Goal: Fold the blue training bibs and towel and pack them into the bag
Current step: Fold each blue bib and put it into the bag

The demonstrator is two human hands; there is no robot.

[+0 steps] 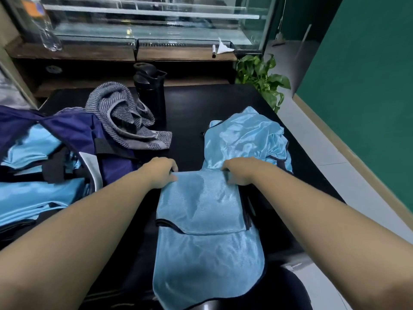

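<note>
The shiny light-blue mesh bib [207,220] lies at lower centre; we see the left hand [162,172] and right hand [240,172] pinching its folded top edge.

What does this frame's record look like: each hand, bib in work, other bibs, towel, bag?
left hand: left hand grips the far left corner of the bib being folded
right hand: right hand grips its far right corner
bib state: top part folded over, flat on the black table
unfolded bibs: crumpled pile beyond the right hand
towel: grey towel unfolded, beside the black bottle
bag: navy bag at left, open, blue bibs inside
</note>
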